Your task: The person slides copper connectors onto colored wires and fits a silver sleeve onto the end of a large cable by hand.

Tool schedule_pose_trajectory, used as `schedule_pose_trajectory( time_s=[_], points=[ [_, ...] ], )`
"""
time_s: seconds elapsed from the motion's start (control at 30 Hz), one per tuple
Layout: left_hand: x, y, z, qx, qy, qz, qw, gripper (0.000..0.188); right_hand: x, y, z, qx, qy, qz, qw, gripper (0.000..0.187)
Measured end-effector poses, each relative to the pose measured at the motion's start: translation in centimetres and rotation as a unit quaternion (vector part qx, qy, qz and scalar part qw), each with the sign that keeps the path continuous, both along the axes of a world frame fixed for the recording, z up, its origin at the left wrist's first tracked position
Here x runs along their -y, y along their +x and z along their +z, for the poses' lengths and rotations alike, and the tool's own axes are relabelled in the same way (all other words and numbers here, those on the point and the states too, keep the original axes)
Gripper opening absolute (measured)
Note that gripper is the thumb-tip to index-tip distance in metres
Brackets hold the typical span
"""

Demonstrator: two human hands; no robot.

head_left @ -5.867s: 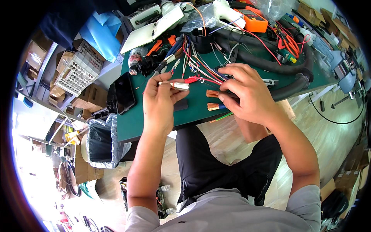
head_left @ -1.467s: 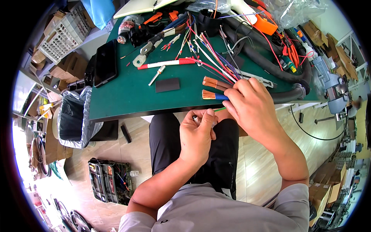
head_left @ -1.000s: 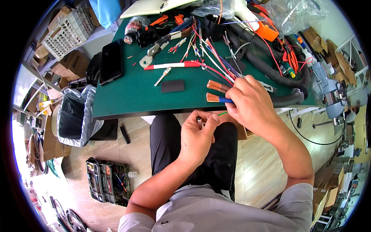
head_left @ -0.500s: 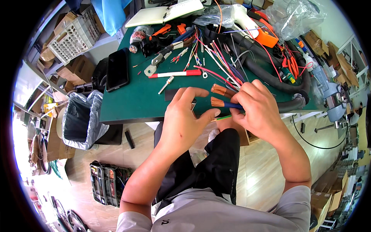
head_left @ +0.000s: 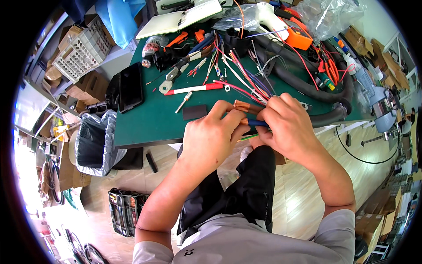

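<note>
My right hand point(head_left: 288, 127) grips a thick blue cable point(head_left: 256, 122) near its stripped end. The thumb and fingers of my left hand point(head_left: 213, 134) are closed around the bare copper strands at the tip of that cable; anything else inside those fingers is hidden. Just above lies a brown cable point(head_left: 252, 108) with a flared copper end, its rear part passing behind my right fingers. Below the blue cable runs a thin green-yellow wire point(head_left: 244, 139). On the green table point(head_left: 154, 123), left of my left hand, are a black flat piece point(head_left: 194, 112) and a metal pin terminal point(head_left: 183, 102).
Beyond my hands lie a red-and-white wire with a lug point(head_left: 193, 89), loose thin wires point(head_left: 246, 75), a phone point(head_left: 131, 88) and an open notebook point(head_left: 176, 20). A thick black cable point(head_left: 303, 88) curves on the right. A lined bin point(head_left: 97, 143) stands left.
My left hand has moved right to the blue cable, and its fingers, spread apart before, have closed on the copper end. My right hand still holds the cable. The view has shifted slightly.
</note>
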State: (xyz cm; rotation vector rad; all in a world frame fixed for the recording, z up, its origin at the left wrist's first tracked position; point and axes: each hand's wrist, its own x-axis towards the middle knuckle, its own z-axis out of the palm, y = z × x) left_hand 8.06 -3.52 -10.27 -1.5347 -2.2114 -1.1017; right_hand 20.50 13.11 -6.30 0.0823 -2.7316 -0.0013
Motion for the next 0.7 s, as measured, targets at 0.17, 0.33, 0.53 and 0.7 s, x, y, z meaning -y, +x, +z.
schedule_pose_trajectory(
  time_s=[0.17,0.33,0.53,0.7],
  points=[
    [0.02,0.35,0.26,-0.014,-0.014,0.023,1.000,0.025,-0.01,0.06,-0.14,-0.006,-0.002,0.003,1.000,0.020],
    [0.00,-0.05,-0.03,-0.039,-0.012,-0.018,0.999,0.025,0.00,0.09,-0.31,-0.009,0.003,0.006,1.000,0.021],
    [-0.12,-0.08,-0.39,-0.054,-0.031,-0.011,0.998,0.022,-0.10,0.09,-0.56,-0.018,0.006,0.011,1.000,0.021],
    [-0.15,0.04,-0.72,-0.063,-0.034,0.004,0.997,0.020,-0.14,0.06,-0.65,-0.018,0.002,0.012,1.000,0.021]
  ],
)
